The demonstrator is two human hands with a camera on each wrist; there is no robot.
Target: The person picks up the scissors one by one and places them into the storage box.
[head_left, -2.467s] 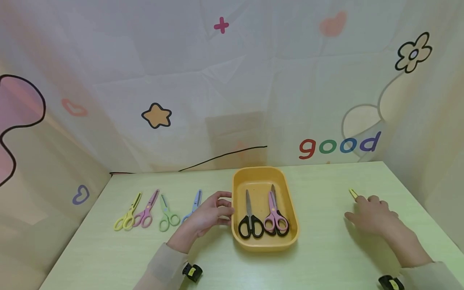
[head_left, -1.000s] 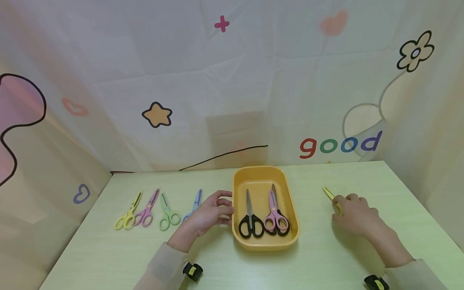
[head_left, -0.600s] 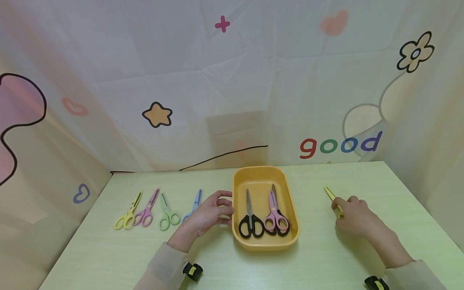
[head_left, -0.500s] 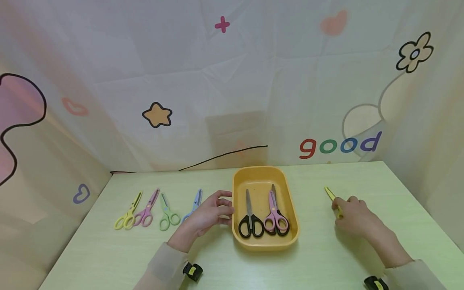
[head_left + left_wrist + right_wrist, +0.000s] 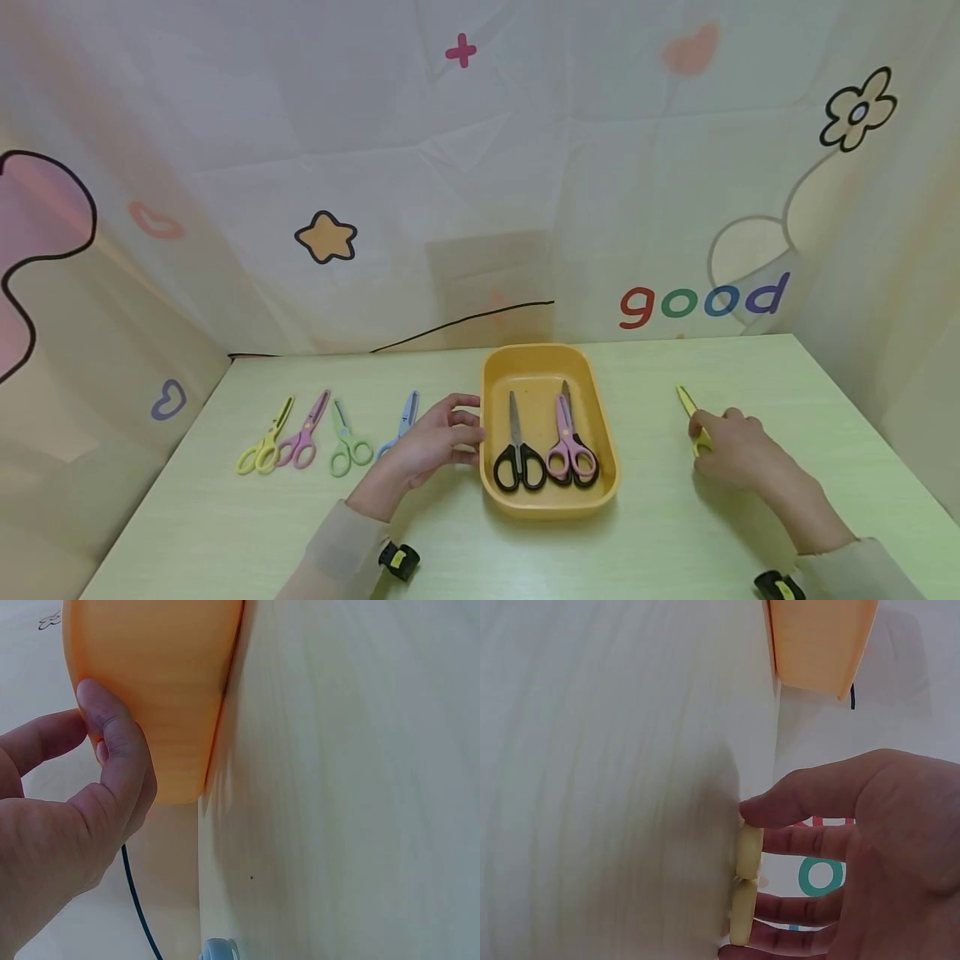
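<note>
In the head view a yellow tray [image 5: 536,367] stands mid-table, with two black-handled scissors [image 5: 517,467] and pink scissors [image 5: 562,425] in it. The pink pair lies over one black-handled pair. At the tray's left side my left hand [image 5: 442,433] holds its rim between thumb and fingers, as the left wrist view shows. To the right of the tray, my right hand [image 5: 738,454] grips yellow scissors [image 5: 686,400] by the handles, low at the table. Thumb and fingers span both handle loops [image 5: 748,851] in the right wrist view. Part of the handles is hidden by the hand.
Left of the tray lie another yellow pair of scissors [image 5: 266,446], a purple-pink pair [image 5: 303,437], a green pair [image 5: 347,442] and a blue pair [image 5: 408,412]. My left hand partly covers the blue pair. A printed curtain [image 5: 480,183] hangs behind the table.
My right hand has moved left with the yellow scissors from farther right, then shifted slightly back right. The scissors have turned a little more upright in view. Left hand and tray stay put.
</note>
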